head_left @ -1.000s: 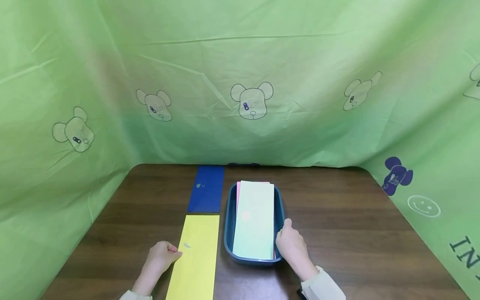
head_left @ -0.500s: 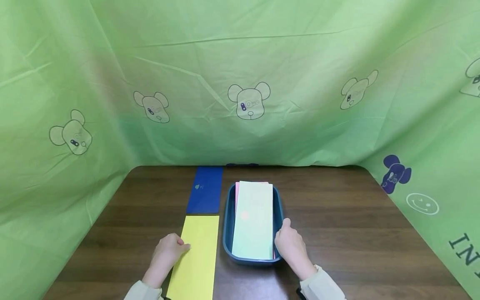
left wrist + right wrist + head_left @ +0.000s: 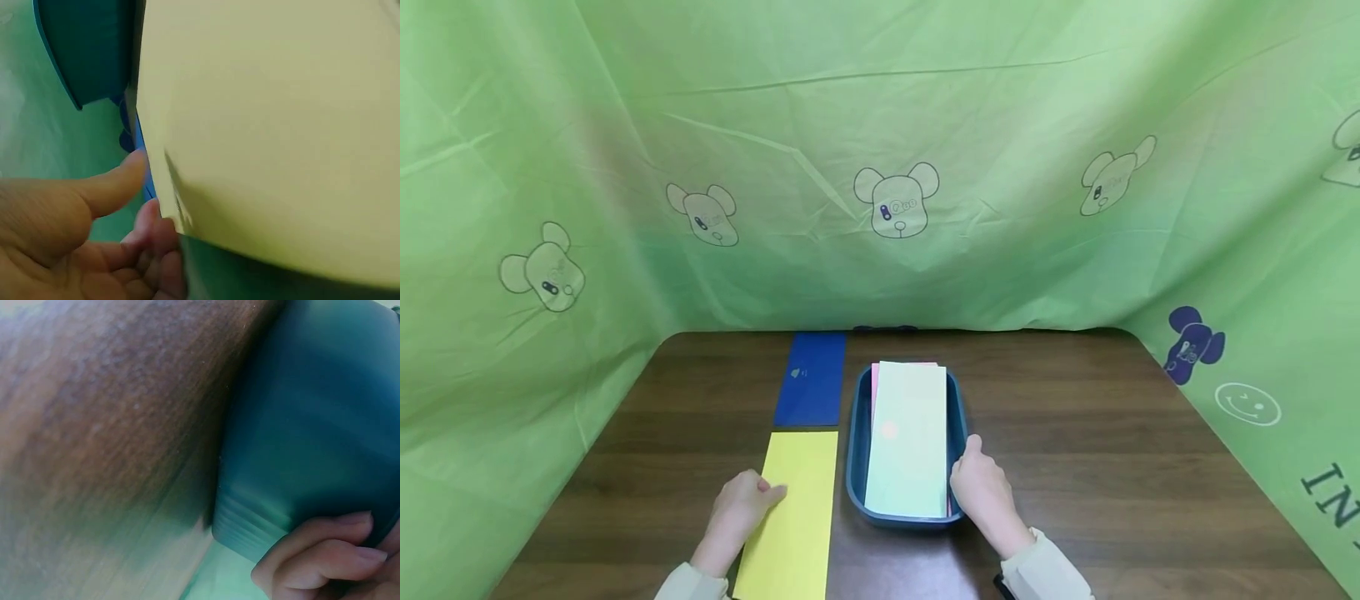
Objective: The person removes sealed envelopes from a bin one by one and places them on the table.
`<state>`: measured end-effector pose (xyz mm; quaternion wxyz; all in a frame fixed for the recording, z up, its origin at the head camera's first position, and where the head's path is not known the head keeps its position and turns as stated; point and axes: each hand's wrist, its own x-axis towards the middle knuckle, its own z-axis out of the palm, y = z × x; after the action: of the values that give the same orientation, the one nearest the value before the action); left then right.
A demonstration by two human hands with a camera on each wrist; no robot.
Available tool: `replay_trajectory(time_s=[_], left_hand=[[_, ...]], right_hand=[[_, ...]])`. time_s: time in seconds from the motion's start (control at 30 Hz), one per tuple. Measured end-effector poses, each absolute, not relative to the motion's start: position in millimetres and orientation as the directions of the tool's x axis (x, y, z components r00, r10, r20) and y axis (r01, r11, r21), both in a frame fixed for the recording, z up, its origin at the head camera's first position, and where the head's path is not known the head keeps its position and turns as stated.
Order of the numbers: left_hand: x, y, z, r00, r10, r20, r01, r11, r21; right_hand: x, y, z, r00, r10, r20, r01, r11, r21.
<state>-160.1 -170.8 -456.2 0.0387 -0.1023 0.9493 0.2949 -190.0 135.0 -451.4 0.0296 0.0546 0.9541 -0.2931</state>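
Observation:
A long yellow paper [image 3: 793, 517] lies on the left of the table, its near end cut off by the frame. My left hand [image 3: 741, 500] pinches its left edge, the thumb reaching over the top face. In the left wrist view, the fingertips [image 3: 165, 234] meet the paper's edge, which curves up there. Right of it stands a blue plastic basin [image 3: 852, 458] holding a pale mint-white paper [image 3: 910, 442], with pink paper [image 3: 875, 385] showing beneath. My right hand [image 3: 985, 492] grips the basin's right rim near its front corner, fingers [image 3: 331, 559] curled against the outer wall.
A blue paper [image 3: 812, 379] with a small leaf mark lies just beyond the yellow one. The brown wooden table [image 3: 1075, 450] extends to both sides. Green cloth [image 3: 760, 167] printed with bear heads hangs behind and along both sides.
My left hand has shifted right and slightly farther away, its thumb now farther over the yellow paper and covering its small mark. The right hand and basin stay put.

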Motion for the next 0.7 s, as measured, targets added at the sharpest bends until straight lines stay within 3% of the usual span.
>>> replay_trajectory(time_s=[0.2,0.33,0.53,0.7], left_hand=[[-176,-141,-446,-0.977,-0.191,0.099,-0.091,0.784,0.614],[-187,-109,-441,-0.965,-0.182,0.187,-0.013,0.749,0.663],[-196,-66,-435,-0.977,-0.139,0.162,0.010,0.726,0.688],[-202,-46,-437,-0.976,-0.115,0.187,0.032,0.769,0.638]], right_hand=[[-189,134,-450,-0.994,0.075,-0.081,0.107,0.825,-0.556],[-189,135,-450,-0.994,0.074,-0.081,0.107,0.823,-0.558],[-188,132,-450,-0.995,0.070,-0.076,0.101,0.821,-0.561],[-187,133,-449,-0.996,0.066,-0.060,0.088,0.832,-0.548]])
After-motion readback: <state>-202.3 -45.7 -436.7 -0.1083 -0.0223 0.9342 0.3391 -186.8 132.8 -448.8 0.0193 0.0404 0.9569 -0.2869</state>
